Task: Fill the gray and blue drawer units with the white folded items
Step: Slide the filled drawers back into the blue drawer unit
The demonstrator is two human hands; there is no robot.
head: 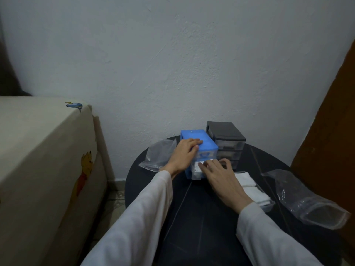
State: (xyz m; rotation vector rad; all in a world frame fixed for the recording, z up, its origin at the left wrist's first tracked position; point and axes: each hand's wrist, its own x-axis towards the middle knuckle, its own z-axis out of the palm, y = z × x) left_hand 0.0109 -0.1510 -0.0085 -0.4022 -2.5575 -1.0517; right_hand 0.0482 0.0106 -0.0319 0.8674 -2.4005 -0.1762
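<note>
Table (pixel 201 217): round, dark top, set against the far wall; everything below stands or lies on it.
Right bag (pixel 305 200): clear plastic, crumpled, lying at the table's right edge, mouth toward the near side.
Left bag (pixel 157 155): clear plastic, lying left of the blue drawer unit, partly under the left wrist.
Gray drawer unit (pixel 226 141): dark top, clear drawer fronts stacked one above another; stands at the far side of the table, just right of the blue unit and touching or nearly touching it.
Blue drawer unit (pixel 205 146): stands at the far middle of the table; a lower drawer (pixel 196 172) is pulled out toward the near side with white folded material showing inside it.
White folded items (pixel 253 191): a loose stack lying right of the right hand, near the blue unit, partly in a clear wrapper.
Left hand (pixel 185 153): palm down on top of the blue unit, fingers straight and flat across its lid, holding nothing.
Right hand (pixel 221 175): fingers spread and fairly straight, tips resting on the white material in the pulled-out drawer; no curled grip shows.
Sleeves: white, long, on both arms.
</note>
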